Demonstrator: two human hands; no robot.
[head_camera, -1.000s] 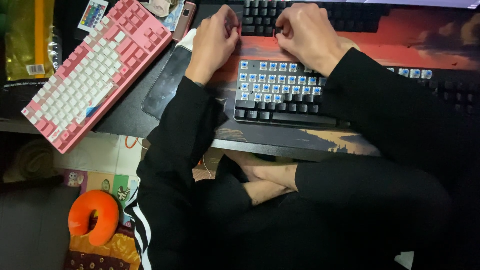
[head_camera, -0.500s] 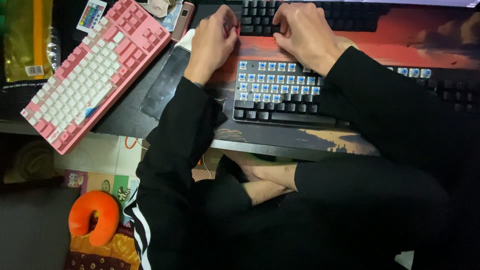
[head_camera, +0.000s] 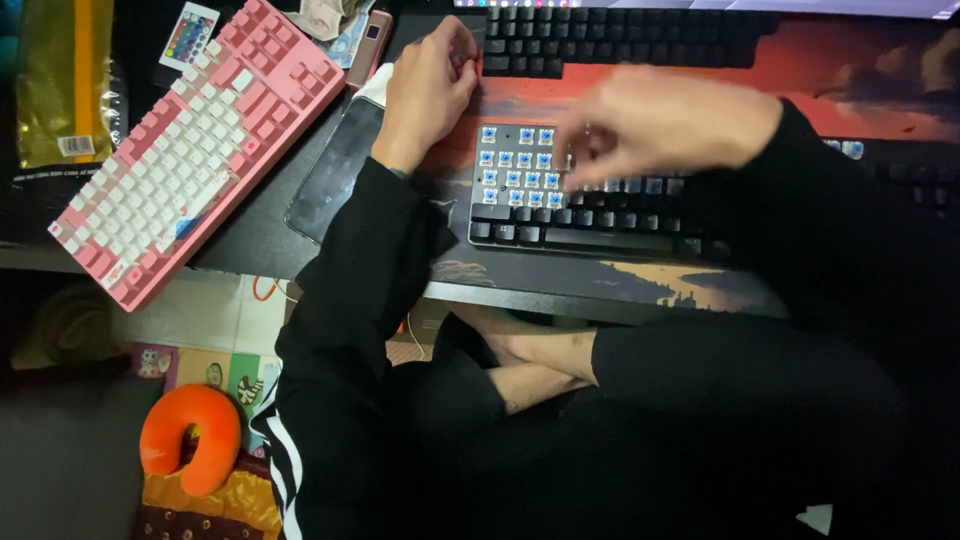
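Note:
A black keyboard (head_camera: 590, 215) lies on the desk in front of me. Many keycaps are off its left part, baring blue switches (head_camera: 515, 165). My right hand (head_camera: 665, 125) hovers over it, blurred by motion, with its fingertips drawn together just above the bare switches. The blur hides whether it holds anything. My left hand (head_camera: 430, 85) rests on the desk mat beyond the keyboard's left corner. Its fingers are curled shut near the front edge of a second black keyboard (head_camera: 620, 40).
A pink and white keyboard (head_camera: 190, 150) lies slanted at the left, with a dark phone (head_camera: 335, 170) beside it and a small remote (head_camera: 190, 35) above. A red-orange desk mat (head_camera: 830, 70) covers the desk. An orange neck pillow (head_camera: 190, 435) lies on the floor below.
My right hand has swept from the far keyboard down and right, over the near keyboard's bare switches. My left hand has stayed close to where it was.

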